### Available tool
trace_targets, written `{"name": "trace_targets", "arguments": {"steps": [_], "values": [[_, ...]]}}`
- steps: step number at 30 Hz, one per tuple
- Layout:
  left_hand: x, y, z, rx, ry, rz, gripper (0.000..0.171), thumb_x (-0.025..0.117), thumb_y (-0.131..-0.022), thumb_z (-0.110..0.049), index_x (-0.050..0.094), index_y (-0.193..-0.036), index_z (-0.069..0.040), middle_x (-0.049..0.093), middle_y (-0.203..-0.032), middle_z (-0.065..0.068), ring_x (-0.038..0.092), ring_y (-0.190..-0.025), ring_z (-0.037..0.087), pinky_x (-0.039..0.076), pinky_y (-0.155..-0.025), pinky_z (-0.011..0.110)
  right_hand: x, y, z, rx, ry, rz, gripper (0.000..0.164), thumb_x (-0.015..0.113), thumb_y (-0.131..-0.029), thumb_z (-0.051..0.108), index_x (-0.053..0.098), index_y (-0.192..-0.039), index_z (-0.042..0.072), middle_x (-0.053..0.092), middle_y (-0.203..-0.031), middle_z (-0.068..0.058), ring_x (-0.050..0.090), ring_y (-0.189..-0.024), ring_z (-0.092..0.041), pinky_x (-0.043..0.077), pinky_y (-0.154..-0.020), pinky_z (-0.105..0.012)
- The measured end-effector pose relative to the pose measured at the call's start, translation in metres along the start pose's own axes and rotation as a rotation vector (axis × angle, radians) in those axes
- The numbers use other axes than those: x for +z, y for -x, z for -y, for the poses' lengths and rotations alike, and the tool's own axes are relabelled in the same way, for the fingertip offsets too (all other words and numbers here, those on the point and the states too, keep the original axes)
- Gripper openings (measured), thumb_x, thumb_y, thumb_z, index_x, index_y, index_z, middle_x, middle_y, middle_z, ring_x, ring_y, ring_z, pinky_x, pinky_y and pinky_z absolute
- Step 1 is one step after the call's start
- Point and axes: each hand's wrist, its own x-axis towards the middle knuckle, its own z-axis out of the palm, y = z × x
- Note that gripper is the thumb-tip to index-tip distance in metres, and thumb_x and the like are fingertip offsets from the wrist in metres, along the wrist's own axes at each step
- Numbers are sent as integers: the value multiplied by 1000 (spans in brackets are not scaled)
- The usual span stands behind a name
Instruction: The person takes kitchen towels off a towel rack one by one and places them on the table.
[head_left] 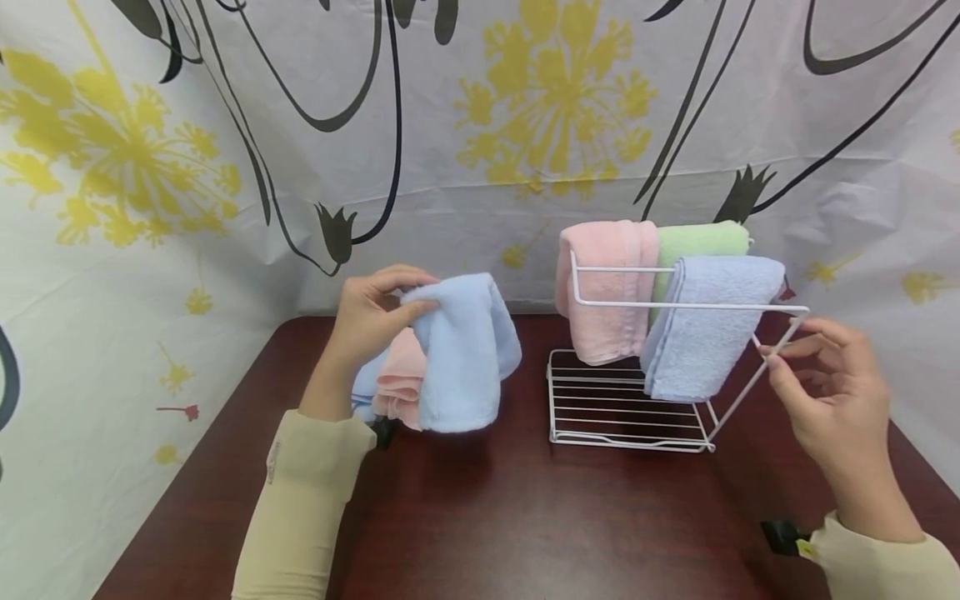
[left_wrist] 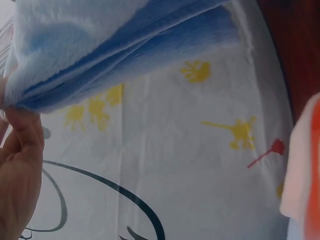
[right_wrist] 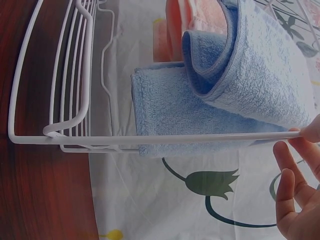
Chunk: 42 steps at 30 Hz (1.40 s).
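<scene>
Between thumb and fingers my left hand (head_left: pixel 375 312) pinches the top of a light blue towel (head_left: pixel 465 358), which hangs folded above the table. Behind and beside it lie a folded pink towel (head_left: pixel 401 375) and another blue one (head_left: pixel 365 387), both partly hidden. On the right, my right hand (head_left: pixel 840 408) pinches the slanted side bar of a white wire rack (head_left: pixel 750 387) near its upper corner. Over the rack's upper bars hang a pink towel (head_left: pixel 606 312), a green towel (head_left: pixel 701 240) and a blue towel (right_wrist: pixel 270 65). The left wrist view shows the held towel's folds (left_wrist: pixel 125 55).
The rack's wire base (head_left: pixel 622 443) stands on a dark red-brown table (head_left: pixel 525 517). Behind the table hangs a white cloth (head_left: pixel 450 233) with yellow and grey plant prints. A small black object (head_left: pixel 782 537) shows beside the right sleeve.
</scene>
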Motion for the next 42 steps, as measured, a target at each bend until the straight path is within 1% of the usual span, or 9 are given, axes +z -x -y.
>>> {"name": "trace_targets", "arguments": {"steps": [7,12,16,19,25,29,33,39,42], "values": [[2,9,6,-121,-10,163,21,76,-80,9,74,-100,7,71,-103,22,65,-92,11,58,-71,21,-1,0,1,2,5,-3,52,58,-80,-20,48,-131,-14,65,-93,18,65,-86,8,47,-71,-2],[3,14,11,-227,-61,264,19,78,-82,1,77,-101,0,72,-106,16,64,-95,12,57,-73,23,-2,0,1,5,10,-5,52,58,-80,-20,48,-131,-14,65,-93,18,65,-86,8,46,-71,-2],[5,16,22,-260,-143,332,18,79,-84,-7,78,-102,-7,75,-103,8,63,-88,14,55,-68,24,-3,1,1,4,10,-9,52,58,-80,-21,48,-131,-14,65,-93,18,65,-86,8,47,-71,-2],[6,15,33,-271,-169,361,17,80,-84,-10,78,-101,-10,76,-100,6,62,-84,16,54,-68,25,-2,1,2,6,11,-11,52,58,-80,-20,49,-131,-14,65,-92,18,65,-86,8,46,-71,-2],[9,11,50,-346,-210,358,18,81,-84,-15,79,-101,-11,76,-101,6,59,-83,13,51,-70,25,-1,0,2,-4,0,-12,51,57,-80,-21,48,-130,-16,66,-92,16,66,-87,7,47,-71,-3],[10,4,63,-397,-179,331,20,80,-84,-13,78,-103,-7,74,-106,11,65,-86,18,53,-71,23,-1,-1,2,-6,6,-11,51,58,-80,-20,48,-130,-15,66,-92,17,66,-87,8,47,-71,-3],[11,-3,79,-423,-163,312,20,78,-86,-13,77,-105,-6,74,-106,14,68,-85,24,53,-70,22,0,-1,2,-12,7,-9,50,59,-80,-21,48,-129,-16,66,-92,16,67,-89,7,48,-71,-3],[15,-8,102,-448,-228,284,22,78,-86,-13,77,-107,-6,74,-108,13,62,-84,15,50,-70,21,1,0,1,-17,11,-4,50,59,-80,-21,47,-128,-17,66,-91,16,68,-91,7,48,-71,-3],[17,-10,113,-455,-240,265,23,78,-86,-11,77,-108,-6,73,-110,14,60,-80,15,49,-68,22,1,0,1,-14,14,-2,50,59,-80,-21,47,-129,-17,66,-92,16,67,-91,7,48,-71,-3]]}}
